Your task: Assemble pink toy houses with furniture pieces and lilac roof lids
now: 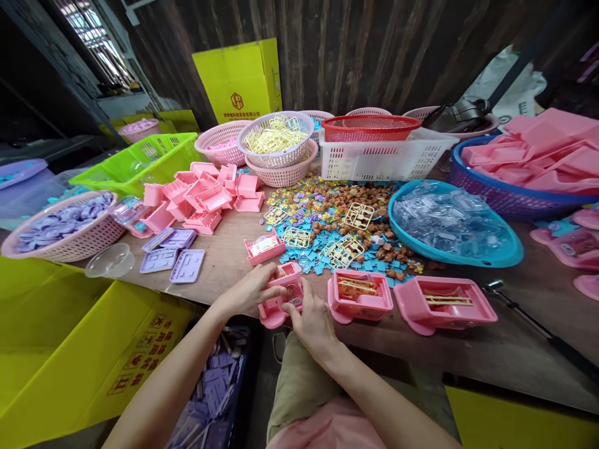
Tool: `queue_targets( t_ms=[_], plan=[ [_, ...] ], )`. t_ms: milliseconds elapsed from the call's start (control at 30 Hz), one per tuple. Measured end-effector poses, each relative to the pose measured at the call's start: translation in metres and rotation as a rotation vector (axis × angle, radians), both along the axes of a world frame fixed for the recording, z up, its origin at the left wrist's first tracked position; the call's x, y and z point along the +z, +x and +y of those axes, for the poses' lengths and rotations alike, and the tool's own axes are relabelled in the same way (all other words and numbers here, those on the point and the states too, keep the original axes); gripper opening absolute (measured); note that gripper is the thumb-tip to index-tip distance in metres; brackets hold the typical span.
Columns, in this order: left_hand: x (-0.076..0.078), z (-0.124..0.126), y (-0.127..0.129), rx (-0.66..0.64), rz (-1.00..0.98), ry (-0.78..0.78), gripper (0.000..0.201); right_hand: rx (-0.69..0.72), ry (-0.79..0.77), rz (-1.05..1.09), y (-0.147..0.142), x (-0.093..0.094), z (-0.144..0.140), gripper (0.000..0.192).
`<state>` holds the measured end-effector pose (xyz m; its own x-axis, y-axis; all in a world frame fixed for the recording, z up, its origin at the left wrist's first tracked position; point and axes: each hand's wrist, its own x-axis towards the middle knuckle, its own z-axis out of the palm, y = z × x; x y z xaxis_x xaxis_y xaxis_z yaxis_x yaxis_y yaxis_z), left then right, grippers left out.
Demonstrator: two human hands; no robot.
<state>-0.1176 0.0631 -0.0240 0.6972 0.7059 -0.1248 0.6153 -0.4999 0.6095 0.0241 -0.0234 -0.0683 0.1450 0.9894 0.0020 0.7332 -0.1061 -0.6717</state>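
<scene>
At the table's front edge, a pink plastic toy box [294, 288] sits between my two hands. My left hand [250, 288] grips its left side, thumb and fingers reaching over the top. On the near right side, my right hand [312, 321] holds it with the thumb over the near end. Fingers partly cover what is inside. Just behind is a small pink tray [264, 247] with something pale in it. To the right stand two similar pink boxes, a nearer one [359, 294] and a farther one [447, 300], both holding cream-coloured sticks.
Purple panels [187, 266] and pink parts [206, 193] lie left. Loose blue and brown pieces [322, 240] cover the middle. A blue basket [508, 252] holds clear plastic parts; a black rod [538, 327] lies right. Below left are a yellow carton [103, 355] and a purple-filled crate [236, 399].
</scene>
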Motion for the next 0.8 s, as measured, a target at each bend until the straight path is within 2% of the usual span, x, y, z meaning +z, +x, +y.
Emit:
queue_targets(
  t_ms=[133, 333, 567, 700, 800],
  plan=[
    [-0.001, 0.002, 0.0, -0.015, -0.001, 0.012, 0.03, 0.059, -0.019, 0.031, 0.006, 0.005, 0.005, 0.053],
    [-0.004, 0.003, 0.0, -0.019, 0.006, 0.059, 0.029, 0.004, -0.086, -0.096, -0.002, 0.013, 0.004, 0.042],
    [-0.007, 0.004, 0.0, -0.026, 0.012, 0.063, 0.03, -0.004, -0.117, -0.121, -0.003, 0.012, 0.003, 0.047],
    [-0.003, 0.001, 0.001, -0.04, 0.0, 0.055, 0.029, 0.086, -0.108, -0.045, 0.01, 0.013, 0.008, 0.05],
    [0.0, -0.002, 0.002, -0.024, -0.001, 0.052, 0.027, 0.145, -0.127, -0.066, 0.014, 0.016, 0.012, 0.049]
  ],
)
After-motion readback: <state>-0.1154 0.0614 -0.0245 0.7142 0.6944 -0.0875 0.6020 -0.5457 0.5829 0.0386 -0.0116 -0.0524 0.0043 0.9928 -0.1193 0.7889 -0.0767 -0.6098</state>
